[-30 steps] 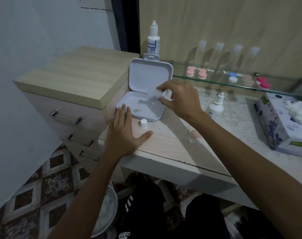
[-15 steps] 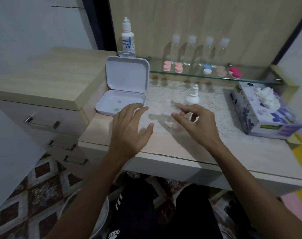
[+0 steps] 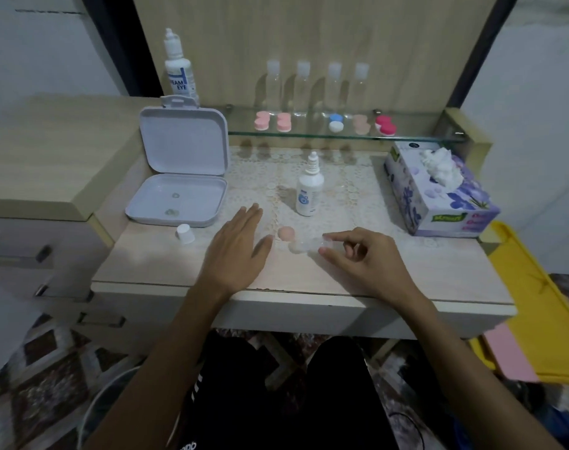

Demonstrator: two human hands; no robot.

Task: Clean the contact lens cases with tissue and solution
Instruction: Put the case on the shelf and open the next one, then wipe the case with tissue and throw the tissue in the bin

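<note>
A clear contact lens case [image 3: 304,245] lies on the desk in front of me. My right hand [image 3: 365,259] pinches its right end between index finger and thumb. A peach cap [image 3: 286,233] sits just behind the case. My left hand [image 3: 236,251] rests flat on the desk with straight fingers, left of the case and holding nothing. The small solution bottle [image 3: 310,191] stands uncapped behind the case, and its white cap [image 3: 185,233] lies at the left. The tissue box [image 3: 439,193] stands at the right with a tissue sticking out.
An open white box [image 3: 179,196] with two small lenses in its tray sits at the left. A glass shelf [image 3: 416,136] carries several coloured lens cases and clear bottles. A larger solution bottle [image 3: 178,69] stands behind the box. Drawers are on the left and a yellow object on the right.
My right hand came away from the white box to the desk's middle and now pinches the clear case. My left hand shifted right along the desk. The view swung right.
</note>
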